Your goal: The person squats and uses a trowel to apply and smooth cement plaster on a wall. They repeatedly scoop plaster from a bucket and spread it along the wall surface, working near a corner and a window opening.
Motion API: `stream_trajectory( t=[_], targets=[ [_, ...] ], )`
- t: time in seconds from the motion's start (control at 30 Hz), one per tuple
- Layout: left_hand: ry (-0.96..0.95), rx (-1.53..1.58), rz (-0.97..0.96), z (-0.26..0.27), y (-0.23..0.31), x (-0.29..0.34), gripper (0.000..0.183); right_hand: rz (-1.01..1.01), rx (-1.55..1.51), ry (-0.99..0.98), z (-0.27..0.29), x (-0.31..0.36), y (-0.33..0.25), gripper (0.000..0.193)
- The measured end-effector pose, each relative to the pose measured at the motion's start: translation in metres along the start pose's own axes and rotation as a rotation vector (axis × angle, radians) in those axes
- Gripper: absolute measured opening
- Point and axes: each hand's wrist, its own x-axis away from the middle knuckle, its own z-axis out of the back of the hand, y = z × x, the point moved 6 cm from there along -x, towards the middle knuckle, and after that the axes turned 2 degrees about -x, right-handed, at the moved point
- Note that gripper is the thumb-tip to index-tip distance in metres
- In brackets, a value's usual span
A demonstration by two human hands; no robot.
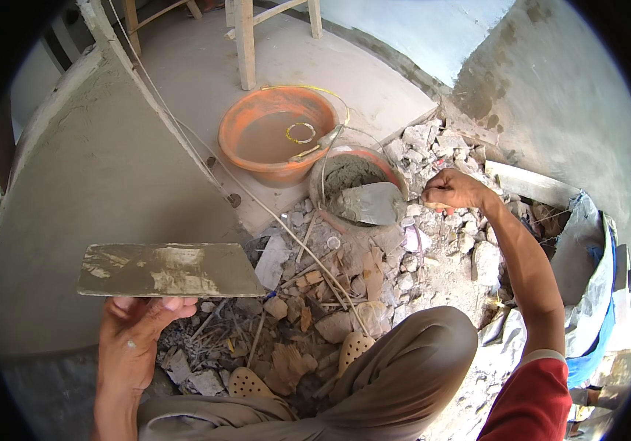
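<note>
Hands apart, both gripping (clock = from picture centre): left hand (137, 327) at 8 o'clock clamped under the near edge of a flat grey float (172, 270), its face smeared with pale mortar, grip part hidden; right hand (454, 191) at 3 o'clock, fist closed round the handle of a trowel (379, 203). Trowel's blade points to 9 from the fist, lying on wet mortar (356, 171) in a bucket (379, 159), just off centre toward 1 o'clock. Orange basin (271, 173) at 11, right beside the bucket, murky liquid inside. Rubble (286, 305) from 6 round to 2. Tan perforated shoes (249, 383), 6 to 7. Low grey wall (109, 184), 9 to 10. White plank (532, 184) and torn sack (584, 253), about 3. Wooden legs (245, 48), 11 to 12. Red sleeve (529, 403), 4 to 5.
</note>
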Motion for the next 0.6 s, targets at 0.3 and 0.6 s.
stream_trajectory(
  t=[0.3, 0.6],
  targets=[
    [-0.307, 0.250, -0.192, 0.007, -0.041, -0.050, 0.036, 0.352, -0.361, 0.075, -0.015, 0.085, -0.098, 0.035],
    [-0.763, 0.691, -0.172, -0.029, -0.067, -0.045, 0.049, 0.917, -0.151, 0.524, -0.057, 0.124, -0.188, 0.044]
  ],
)
